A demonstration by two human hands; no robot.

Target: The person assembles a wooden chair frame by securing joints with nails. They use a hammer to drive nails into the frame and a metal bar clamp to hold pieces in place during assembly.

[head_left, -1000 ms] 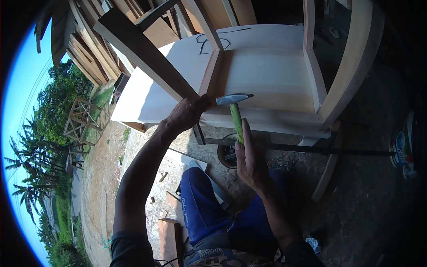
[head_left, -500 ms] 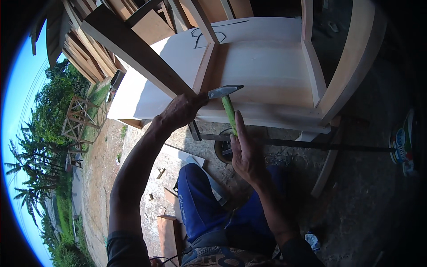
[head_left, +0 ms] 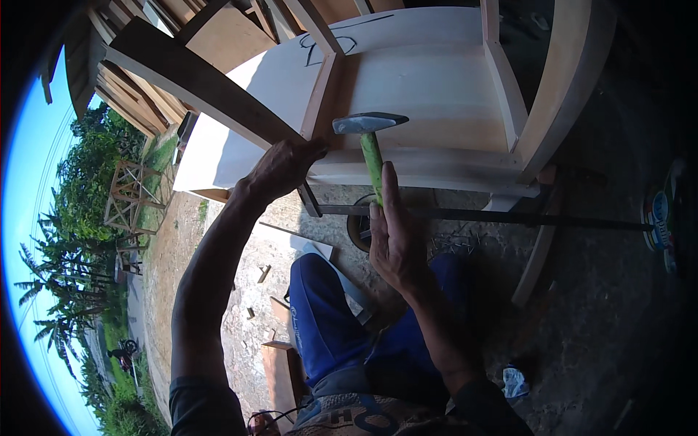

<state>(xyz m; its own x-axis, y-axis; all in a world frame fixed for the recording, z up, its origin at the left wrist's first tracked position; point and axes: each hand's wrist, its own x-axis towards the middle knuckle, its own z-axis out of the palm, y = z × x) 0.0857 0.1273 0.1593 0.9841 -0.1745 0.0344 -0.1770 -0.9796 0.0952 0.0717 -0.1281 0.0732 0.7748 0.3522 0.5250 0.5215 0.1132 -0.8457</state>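
Note:
My right hand grips the green handle of a hammer, whose steel head is raised in front of a pale unfinished wooden chair frame. The hammer head hangs just above the frame's lower rail. My left hand presses on the frame where a dark wooden rail meets an upright slat. A long metal bar clamp runs across under the frame.
Planks are stacked at the upper left. Wood offcuts lie on the rough ground by my blue-trousered knee. A round tin sits at the right. Another wooden frame stands outside among trees.
The hammer has swung up and a little toward the frame, its head now higher against the panel. My left hand has stayed on the rail joint.

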